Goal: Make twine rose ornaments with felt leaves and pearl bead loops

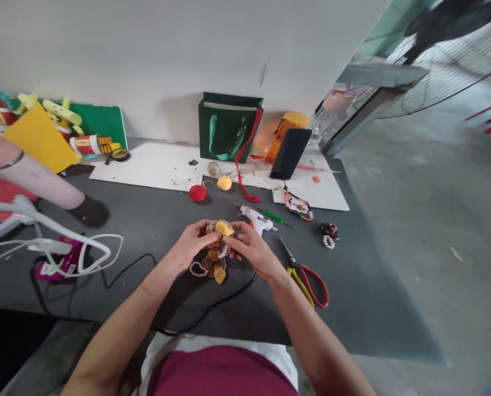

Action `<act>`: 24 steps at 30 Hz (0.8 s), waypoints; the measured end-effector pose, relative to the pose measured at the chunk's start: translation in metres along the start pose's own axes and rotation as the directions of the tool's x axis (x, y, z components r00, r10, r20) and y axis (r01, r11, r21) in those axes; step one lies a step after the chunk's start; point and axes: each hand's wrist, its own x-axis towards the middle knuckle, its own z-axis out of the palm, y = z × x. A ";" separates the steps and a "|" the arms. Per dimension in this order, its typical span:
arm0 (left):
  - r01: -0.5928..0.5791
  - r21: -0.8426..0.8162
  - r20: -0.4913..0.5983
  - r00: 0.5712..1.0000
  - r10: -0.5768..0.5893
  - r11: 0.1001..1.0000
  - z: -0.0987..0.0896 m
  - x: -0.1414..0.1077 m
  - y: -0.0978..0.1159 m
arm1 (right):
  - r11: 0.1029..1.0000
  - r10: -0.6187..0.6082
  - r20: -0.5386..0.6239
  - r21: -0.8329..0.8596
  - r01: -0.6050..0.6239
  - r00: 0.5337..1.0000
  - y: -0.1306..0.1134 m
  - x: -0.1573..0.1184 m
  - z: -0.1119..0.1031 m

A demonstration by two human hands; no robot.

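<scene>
My left hand (192, 242) and my right hand (253, 248) meet over the dark tabletop, fingers pinched on a beaded ornament (224, 228) with a yellow lump on top. A strand of white pearl-like beads hangs below it by my right fingers. Just beneath lie similar beaded ornaments (219, 273) with amber-yellow pieces and a pearl loop (198, 269). Beyond my right hand rests a white glue gun (258, 220), beside a green-handled tool (273, 215). Pliers (307, 279) with one red and one yellow handle lie to the right of that hand.
A red ball (198, 192), a yellow ball (224, 183), a green gift bag (224, 129) and a leaning phone (291, 154) stand farther back. Right of these are a beaded bracelet (298, 206) and a dark beaded cluster (330, 231). Cables surround a purple power strip (61, 258) at left.
</scene>
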 end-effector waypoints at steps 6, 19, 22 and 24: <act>0.067 -0.067 -0.030 0.997 -0.069 0.996 -0.007 0.006 -0.008 | 0.986 0.053 0.026 0.156 -0.057 0.998 0.007 0.003 -0.002; 0.129 -0.067 -0.114 0.984 -0.136 0.989 -0.010 0.009 -0.010 | 0.876 0.062 -0.134 0.483 0.010 0.989 0.011 0.009 -0.013; 0.130 -0.077 -0.094 0.986 -0.137 0.988 -0.008 0.007 -0.008 | 0.951 -0.087 -0.192 0.275 0.138 0.978 0.015 0.007 -0.010; 0.125 -0.068 -0.059 0.990 -0.129 0.990 -0.008 0.006 -0.008 | 0.973 -0.193 -0.165 0.099 0.210 0.967 0.018 0.005 -0.008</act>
